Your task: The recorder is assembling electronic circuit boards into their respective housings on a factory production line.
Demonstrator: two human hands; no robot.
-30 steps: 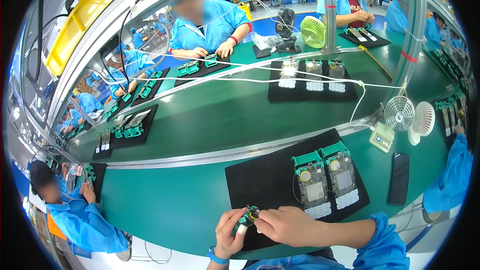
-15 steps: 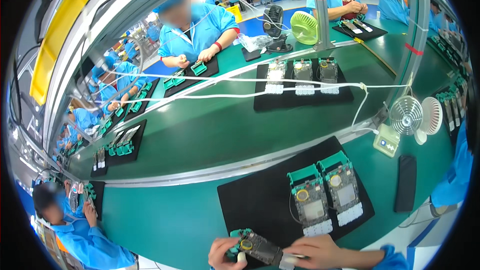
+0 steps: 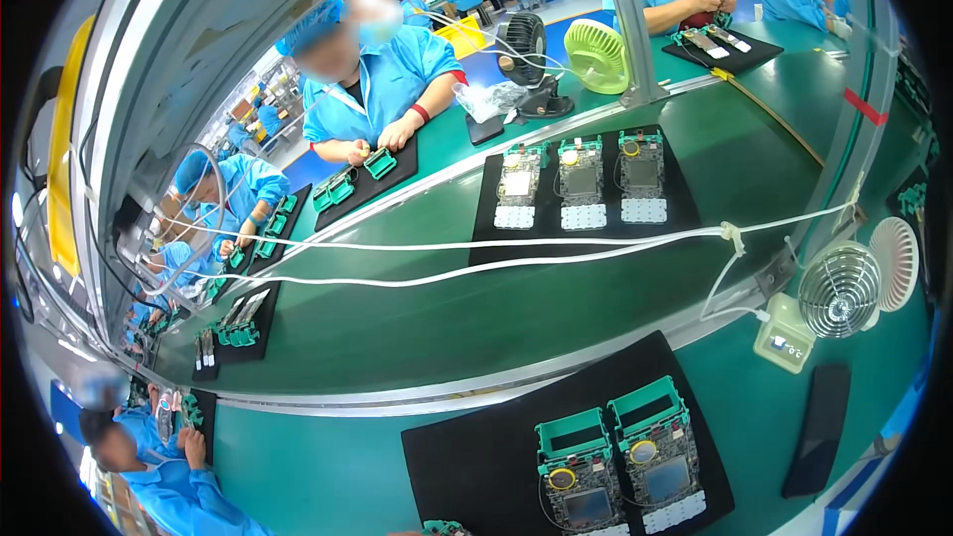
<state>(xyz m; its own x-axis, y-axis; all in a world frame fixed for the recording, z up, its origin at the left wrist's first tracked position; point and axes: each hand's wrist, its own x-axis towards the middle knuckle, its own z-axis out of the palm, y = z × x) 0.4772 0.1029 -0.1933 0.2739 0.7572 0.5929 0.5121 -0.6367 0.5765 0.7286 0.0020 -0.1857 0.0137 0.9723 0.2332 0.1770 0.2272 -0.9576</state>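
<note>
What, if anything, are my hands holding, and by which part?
It can't be told: the picture's lower edge cuts off any grip on the green circuit-board frame.

Green tables (image 3: pixel 308 447) and metal posts (image 3: pixel 633 35) surround blue floor (image 3: pixel 482 67).

- Rectangular circuit boards (image 3: pixel 678 440) are speckled grey and black — their plastic end frames (image 3: pixel 576 448) bright green, their round discs (image 3: pixel 562 479) yellow-rimmed.
- The flat rectangular mat (image 3: pixel 476 467) is plain black.
- The round plastic fan (image 3: pixel 598 57) is lime green.
- The smooth tabletop (image 3: pixel 308 447) is teal-green.
</note>
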